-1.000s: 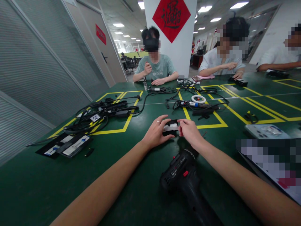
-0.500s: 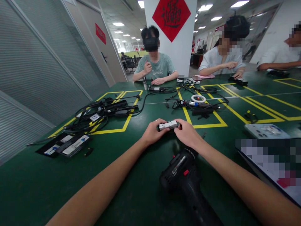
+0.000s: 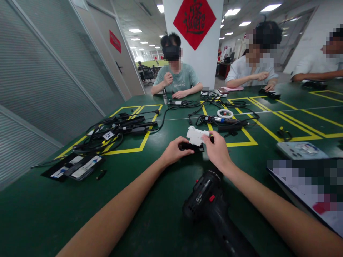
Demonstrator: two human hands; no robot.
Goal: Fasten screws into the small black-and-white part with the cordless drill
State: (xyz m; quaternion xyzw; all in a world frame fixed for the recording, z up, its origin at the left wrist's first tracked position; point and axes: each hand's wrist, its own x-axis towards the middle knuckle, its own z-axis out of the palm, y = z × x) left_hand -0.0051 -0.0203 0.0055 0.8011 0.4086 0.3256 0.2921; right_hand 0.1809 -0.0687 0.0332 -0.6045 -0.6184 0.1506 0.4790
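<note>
My right hand [image 3: 219,150] is closed on a white circuit breaker [image 3: 195,135], a flat plastic block with a notched outline. Thumb and fingers pinch its right end, and its broad side is turned to me. Just below it, a dark narrow piece [image 3: 192,146] lies in the grip of my left hand [image 3: 175,152], thumb in front; its exact kind is unclear. The breaker overlaps the dark piece from my viewpoint, and I cannot tell whether they touch. A black cordless drill [image 3: 206,200] lies on the green table between my forearms, its chuck near my right wrist.
Tangled black cables and tools [image 3: 115,130] lie at the left, near flat packs [image 3: 83,167] and a small black part [image 3: 101,175]. Ahead are more cables and a white ring [image 3: 225,114]. A phone [image 3: 301,150] lies at the right. Co-workers sit across the table [image 3: 150,207].
The white breaker has been raised off the dark piece and turned from its narrow edge to its broad side. My right hand has lifted with it; my left hand stays low.
</note>
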